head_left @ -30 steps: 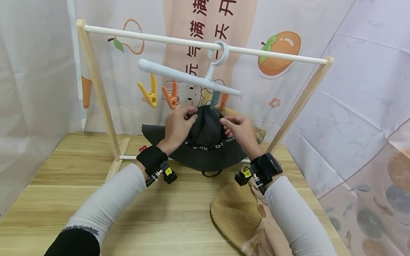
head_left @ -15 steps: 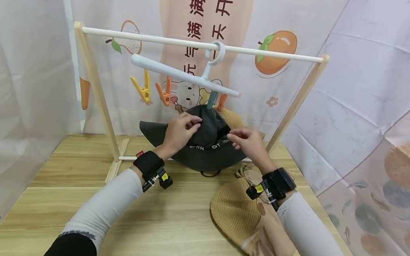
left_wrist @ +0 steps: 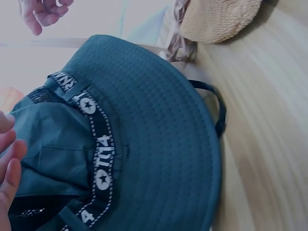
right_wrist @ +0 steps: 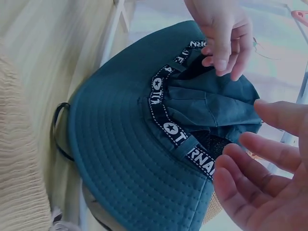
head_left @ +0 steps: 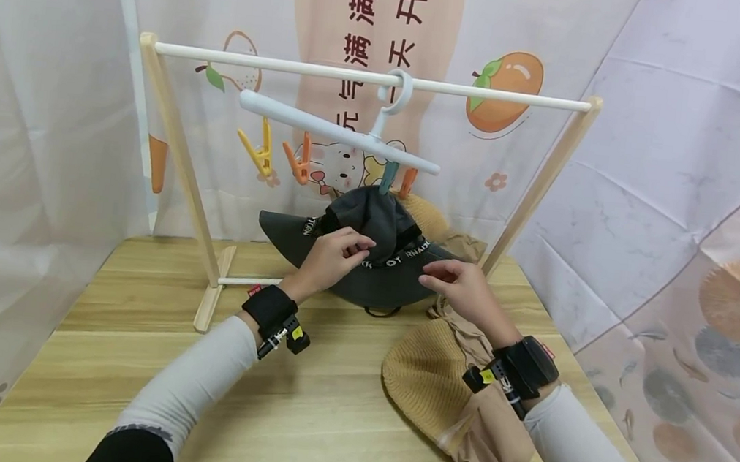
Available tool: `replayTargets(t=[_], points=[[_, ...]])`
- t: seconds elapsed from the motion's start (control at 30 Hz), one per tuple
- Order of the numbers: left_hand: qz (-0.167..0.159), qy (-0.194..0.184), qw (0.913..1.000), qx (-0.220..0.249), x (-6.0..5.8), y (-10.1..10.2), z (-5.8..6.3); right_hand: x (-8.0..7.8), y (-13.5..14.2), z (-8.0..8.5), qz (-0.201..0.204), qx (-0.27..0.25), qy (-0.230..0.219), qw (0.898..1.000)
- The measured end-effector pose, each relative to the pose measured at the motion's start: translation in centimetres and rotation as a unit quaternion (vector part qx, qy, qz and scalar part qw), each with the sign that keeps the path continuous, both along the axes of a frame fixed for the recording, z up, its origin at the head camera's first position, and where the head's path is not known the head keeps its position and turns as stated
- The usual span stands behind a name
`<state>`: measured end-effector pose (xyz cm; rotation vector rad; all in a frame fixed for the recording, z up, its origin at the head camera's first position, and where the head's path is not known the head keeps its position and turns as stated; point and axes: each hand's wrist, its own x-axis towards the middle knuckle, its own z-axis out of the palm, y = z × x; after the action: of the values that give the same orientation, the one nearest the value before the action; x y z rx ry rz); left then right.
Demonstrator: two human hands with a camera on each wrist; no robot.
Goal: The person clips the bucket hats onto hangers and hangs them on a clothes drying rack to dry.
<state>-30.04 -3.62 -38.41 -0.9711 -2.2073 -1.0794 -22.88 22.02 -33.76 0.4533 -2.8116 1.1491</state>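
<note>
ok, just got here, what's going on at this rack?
A person has both hands by a dark hat that hangs from a teal clip on a pale hanger. The left hand is in front of the hat, the right hand beside its brim; neither grips it. A yellow clip and an orange clip hang at the hanger's left end, holding nothing. A tan hat lies on the table.
</note>
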Motion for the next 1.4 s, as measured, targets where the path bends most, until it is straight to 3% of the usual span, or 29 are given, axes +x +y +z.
replayTargets(t=[0.53,0.9,1.0,1.2,1.3,1.4], points=[[-0.047,-0.017,0.9969,-0.061,1.2,2.1,-3.3,3.2,1.9,-3.0,0.008,0.016,0.002,1.000],[-0.067,-0.024,0.9946,-0.077,1.7,3.6,-4.8,4.3,2.5,-4.4,-0.004,0.034,-0.011,0.999],[-0.076,-0.032,0.9913,-0.103,1.9,4.1,-5.2,4.7,2.9,-5.0,-0.009,0.063,-0.004,0.998],[-0.097,-0.052,0.9819,-0.154,2.3,4.9,-6.2,5.5,3.2,-6.0,0.006,0.147,0.060,0.987],[-0.105,-0.054,0.9788,-0.167,2.5,5.1,-6.6,5.7,3.1,-6.3,0.011,0.151,0.077,0.985],[-0.113,-0.051,0.9761,-0.179,2.6,5.4,-7.0,6.0,2.9,-6.5,0.022,0.129,0.054,0.990]])
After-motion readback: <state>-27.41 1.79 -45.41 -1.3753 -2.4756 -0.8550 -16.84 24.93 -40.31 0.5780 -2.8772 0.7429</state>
